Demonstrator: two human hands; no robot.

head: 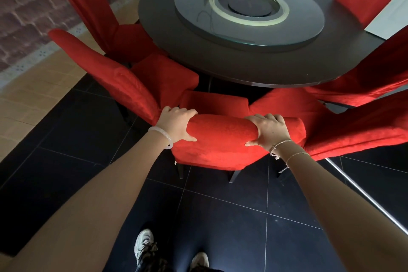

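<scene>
- My left hand (pixel 174 123) and right hand (pixel 270 131) are curled over the top of the red fabric-covered chair (pixel 220 141), which stands on the black tiled floor (pixel 220 216); an uneven push may twist it.
- The red-covered left neighbour chair (pixel 114 77) and right neighbour chair (pixel 353 130) crowd it; the covers could snag.
- Further in, its seat could strike the round dark bench (pixel 220 62).

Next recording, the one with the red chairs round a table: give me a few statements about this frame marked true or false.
1. The left hand and the right hand both grip the backrest top of the red chair. True.
2. Plates and bowls are laid out on the round table. False: only a glass turntable shows on it.
3. A pale bangle sits on the left wrist. True.
4. The red chair stands on pale wooden boards. False: it stands on dark tiles.
</scene>
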